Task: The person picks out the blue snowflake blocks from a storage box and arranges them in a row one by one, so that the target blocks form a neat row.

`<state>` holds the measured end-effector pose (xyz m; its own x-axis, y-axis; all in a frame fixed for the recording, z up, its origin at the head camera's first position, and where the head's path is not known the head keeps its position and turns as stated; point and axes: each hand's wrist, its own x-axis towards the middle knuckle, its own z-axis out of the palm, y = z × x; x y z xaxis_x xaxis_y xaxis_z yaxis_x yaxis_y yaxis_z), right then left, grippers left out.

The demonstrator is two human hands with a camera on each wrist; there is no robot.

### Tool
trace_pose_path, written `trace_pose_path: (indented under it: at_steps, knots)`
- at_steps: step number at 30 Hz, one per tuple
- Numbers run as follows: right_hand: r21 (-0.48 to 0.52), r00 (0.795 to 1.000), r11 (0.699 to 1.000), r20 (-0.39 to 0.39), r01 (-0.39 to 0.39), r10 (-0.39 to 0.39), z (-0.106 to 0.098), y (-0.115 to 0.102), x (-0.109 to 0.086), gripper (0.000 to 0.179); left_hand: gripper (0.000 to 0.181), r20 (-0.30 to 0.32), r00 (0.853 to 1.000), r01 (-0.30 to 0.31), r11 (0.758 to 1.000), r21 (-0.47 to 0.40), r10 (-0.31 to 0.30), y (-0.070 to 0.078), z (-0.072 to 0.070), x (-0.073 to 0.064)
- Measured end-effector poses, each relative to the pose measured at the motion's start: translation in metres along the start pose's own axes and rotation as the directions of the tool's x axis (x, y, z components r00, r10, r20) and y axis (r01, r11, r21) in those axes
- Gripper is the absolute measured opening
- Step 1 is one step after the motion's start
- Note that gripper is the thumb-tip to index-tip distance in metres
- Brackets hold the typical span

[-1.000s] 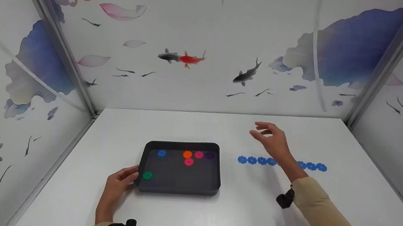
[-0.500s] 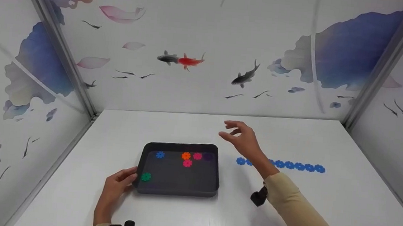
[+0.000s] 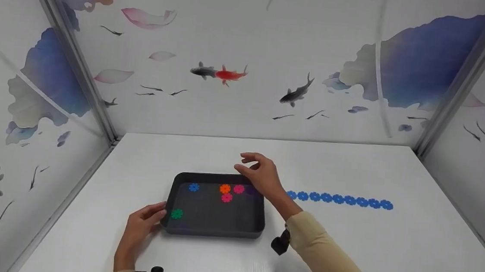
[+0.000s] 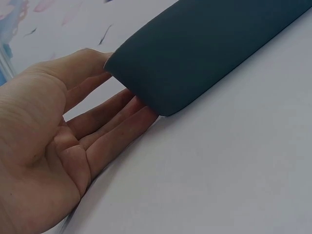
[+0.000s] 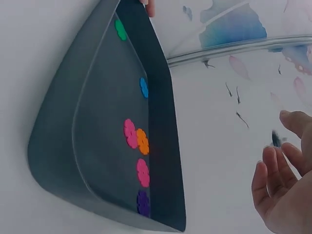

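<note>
My left hand [image 3: 142, 225] holds the left wall of a dark grey tray [image 3: 213, 233], its thumb at the rim and the other fingers against the outer side, as the left wrist view [image 4: 44, 141] shows. Inside lie flower-shaped plastic pieces: blue [image 3: 194, 187], orange [image 3: 225, 188], two pink [image 3: 238, 189], green [image 3: 176, 214] and purple [image 5: 143, 203]. Over the tray's back right corner hovers my right hand [image 3: 263, 174], fingers loosely bent and thumb apart from them. Nothing shows between them in the right wrist view.
Right of the tray, several blue flower-shaped pieces [image 3: 338, 199] form a straight row on the white table [image 3: 328, 255]; my right forearm is close to its left end. Printed panels [image 3: 244, 119] wall in the back and both sides.
My right hand has moved left, from above the blue row to the tray's back right corner, uncovering most of the row. The left hand and the tray stay in place.
</note>
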<state>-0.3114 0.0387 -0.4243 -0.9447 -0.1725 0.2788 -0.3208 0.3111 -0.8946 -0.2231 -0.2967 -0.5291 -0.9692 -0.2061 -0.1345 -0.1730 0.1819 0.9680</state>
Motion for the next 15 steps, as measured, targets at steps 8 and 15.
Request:
trace_pose_path:
  at_steps: [8,15]
  knots:
    - [0.071,0.997,0.996,0.054,-0.057,0.053,0.034,0.008,0.001,0.043,0.047,0.0,1.0,-0.014,1.0,0.012,0.014,-0.001,-0.002,0.001]
    - [0.077,0.993,0.993,0.081,-0.092,0.086,0.07,0.015,0.002,0.04,0.045,0.007,1.0,-0.015,1.0,-0.005,0.015,-0.001,-0.001,-0.002]
